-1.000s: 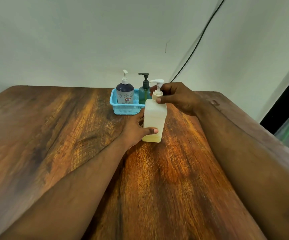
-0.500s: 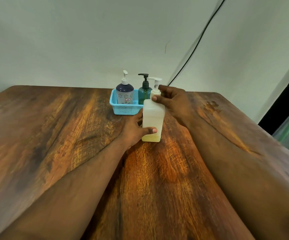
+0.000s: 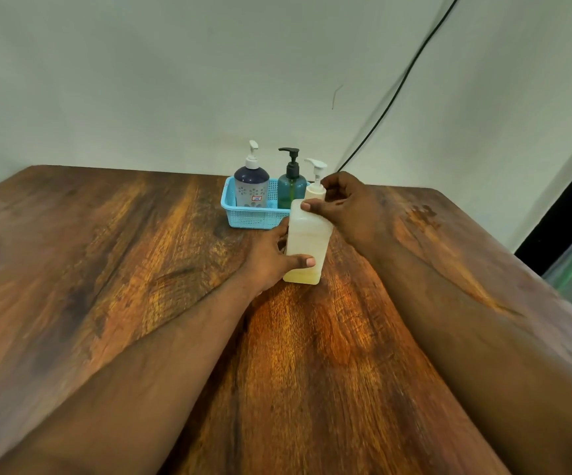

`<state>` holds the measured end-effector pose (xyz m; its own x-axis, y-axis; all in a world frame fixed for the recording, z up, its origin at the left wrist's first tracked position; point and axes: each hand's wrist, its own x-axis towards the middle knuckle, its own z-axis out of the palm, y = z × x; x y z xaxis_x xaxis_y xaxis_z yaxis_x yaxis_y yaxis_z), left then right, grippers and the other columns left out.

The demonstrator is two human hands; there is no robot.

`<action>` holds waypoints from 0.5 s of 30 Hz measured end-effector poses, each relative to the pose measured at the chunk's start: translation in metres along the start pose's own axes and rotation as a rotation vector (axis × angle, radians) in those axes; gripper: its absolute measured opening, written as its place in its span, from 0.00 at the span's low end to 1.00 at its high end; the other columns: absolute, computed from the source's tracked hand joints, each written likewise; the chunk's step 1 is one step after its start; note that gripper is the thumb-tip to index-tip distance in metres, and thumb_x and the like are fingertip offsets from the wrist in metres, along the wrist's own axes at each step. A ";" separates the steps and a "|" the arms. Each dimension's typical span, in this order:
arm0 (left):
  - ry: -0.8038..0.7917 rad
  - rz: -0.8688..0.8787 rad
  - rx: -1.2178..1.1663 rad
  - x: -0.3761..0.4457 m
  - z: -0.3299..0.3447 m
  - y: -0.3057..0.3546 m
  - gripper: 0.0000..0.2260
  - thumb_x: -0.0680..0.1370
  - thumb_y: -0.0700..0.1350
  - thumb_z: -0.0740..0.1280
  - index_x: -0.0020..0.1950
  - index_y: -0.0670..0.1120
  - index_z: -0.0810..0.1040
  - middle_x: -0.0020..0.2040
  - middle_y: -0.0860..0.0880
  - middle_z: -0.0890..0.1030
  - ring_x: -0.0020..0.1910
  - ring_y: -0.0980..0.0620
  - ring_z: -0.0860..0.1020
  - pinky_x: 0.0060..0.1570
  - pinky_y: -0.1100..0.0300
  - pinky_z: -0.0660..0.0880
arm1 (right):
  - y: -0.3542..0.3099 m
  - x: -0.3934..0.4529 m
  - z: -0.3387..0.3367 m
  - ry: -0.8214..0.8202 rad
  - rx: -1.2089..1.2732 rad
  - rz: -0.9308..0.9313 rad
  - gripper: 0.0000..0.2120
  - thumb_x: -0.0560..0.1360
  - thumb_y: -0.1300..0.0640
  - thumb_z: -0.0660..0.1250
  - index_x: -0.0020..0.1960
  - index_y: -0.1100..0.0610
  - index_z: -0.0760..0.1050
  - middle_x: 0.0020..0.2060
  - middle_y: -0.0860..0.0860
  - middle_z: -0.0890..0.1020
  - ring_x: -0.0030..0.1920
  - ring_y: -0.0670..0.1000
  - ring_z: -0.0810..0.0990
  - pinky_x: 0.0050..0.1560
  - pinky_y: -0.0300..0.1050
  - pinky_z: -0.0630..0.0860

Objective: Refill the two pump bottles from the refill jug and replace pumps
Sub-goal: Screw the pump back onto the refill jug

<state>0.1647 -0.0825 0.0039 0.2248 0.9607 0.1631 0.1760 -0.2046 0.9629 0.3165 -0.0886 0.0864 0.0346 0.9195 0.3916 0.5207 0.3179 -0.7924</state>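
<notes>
Your left hand (image 3: 270,258) is gripping the lower body of the pale, square plastic refill jug (image 3: 306,245), which is standing on the brown wooden desk (image 3: 106,269). Your right hand (image 3: 349,210) is pinching its white pump collar (image 3: 314,190).

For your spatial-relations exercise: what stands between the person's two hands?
In the head view, the white pump bottle stands between them: left hand grips its body, right hand holds its pump collar.
</notes>
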 end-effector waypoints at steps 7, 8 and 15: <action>0.011 0.018 0.008 0.001 -0.001 -0.003 0.36 0.69 0.42 0.79 0.74 0.48 0.69 0.67 0.50 0.76 0.64 0.54 0.72 0.59 0.58 0.72 | 0.010 -0.016 0.010 -0.035 0.343 -0.005 0.35 0.72 0.57 0.73 0.74 0.48 0.59 0.66 0.44 0.72 0.60 0.37 0.75 0.51 0.30 0.75; 0.013 0.019 0.006 0.001 -0.001 -0.004 0.36 0.69 0.42 0.79 0.74 0.48 0.69 0.67 0.51 0.76 0.65 0.53 0.72 0.60 0.57 0.73 | 0.009 -0.016 0.009 -0.044 0.433 0.013 0.36 0.74 0.59 0.71 0.76 0.48 0.57 0.65 0.47 0.74 0.61 0.41 0.77 0.54 0.35 0.77; 0.008 0.006 0.020 0.007 -0.001 -0.010 0.37 0.68 0.43 0.80 0.75 0.50 0.69 0.69 0.49 0.76 0.69 0.50 0.71 0.66 0.49 0.71 | 0.007 -0.019 0.000 0.190 0.528 0.060 0.22 0.75 0.61 0.68 0.69 0.58 0.69 0.47 0.46 0.85 0.48 0.39 0.83 0.45 0.31 0.78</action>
<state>0.1639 -0.0737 -0.0046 0.2186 0.9608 0.1706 0.1938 -0.2141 0.9574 0.3198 -0.1043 0.0731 0.2295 0.8971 0.3776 0.0169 0.3842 -0.9231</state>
